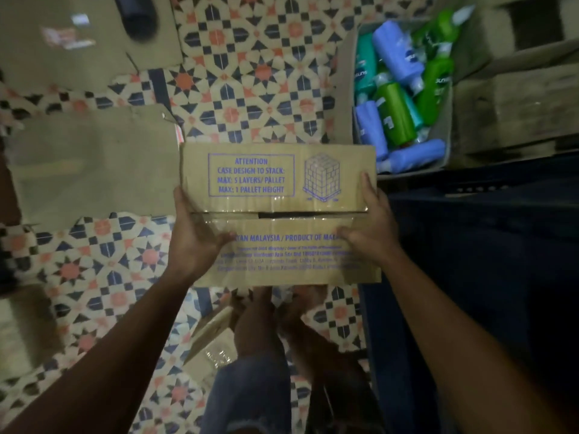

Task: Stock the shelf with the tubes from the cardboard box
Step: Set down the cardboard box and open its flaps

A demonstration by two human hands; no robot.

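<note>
Left hand (197, 236) is curling round the left edge of the cardboard box (275, 183), its thumb lying on the near flap. Right hand (371, 223) is clasping the right edge the same way. The box is being held at centre view above the patterned floor tiles (250, 73), its taped flaps closed. At two o'clock an open carton (346, 98) is holding blue and green bottles (394, 114). At nine o'clock flattened cardboard (94, 164) is lying on the tiles.
</note>
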